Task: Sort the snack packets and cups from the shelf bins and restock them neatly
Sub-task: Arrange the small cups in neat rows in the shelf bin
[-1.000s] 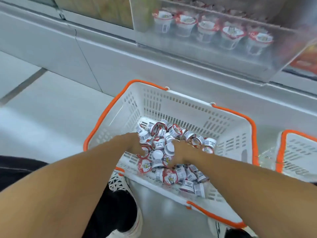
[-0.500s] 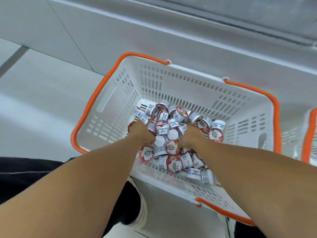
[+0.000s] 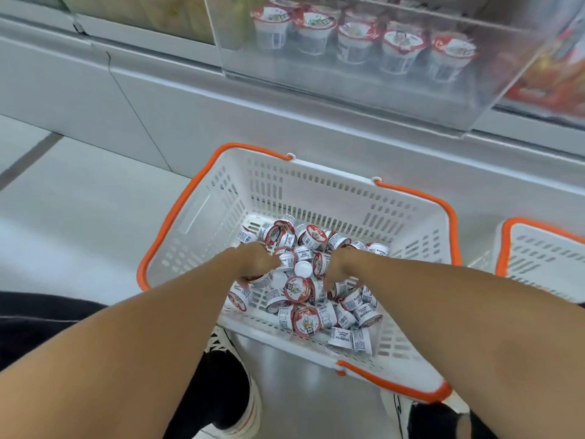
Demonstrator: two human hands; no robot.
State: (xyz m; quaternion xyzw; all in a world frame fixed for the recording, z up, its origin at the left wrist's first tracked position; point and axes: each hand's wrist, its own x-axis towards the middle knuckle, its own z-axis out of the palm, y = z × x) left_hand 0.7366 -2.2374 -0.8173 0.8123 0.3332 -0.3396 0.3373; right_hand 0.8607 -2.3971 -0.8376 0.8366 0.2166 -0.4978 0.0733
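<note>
Reaching into the basket (image 3: 202,217), both hands, left hand (image 3: 253,263) and right hand (image 3: 340,267), dig among loose cups (image 3: 297,289), grasp unclear; overfilled handfuls could spill.

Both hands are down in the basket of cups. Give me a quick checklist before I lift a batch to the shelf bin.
1. Left hand on the loose cups: ok.
2. Right hand on them: ok.
3. Firm grip on any cup: cannot tell, fingers blurred.
4. Clear shelf bin has room in front of its row of upright cups: ok.
5. White basket sits level: ok.
</note>
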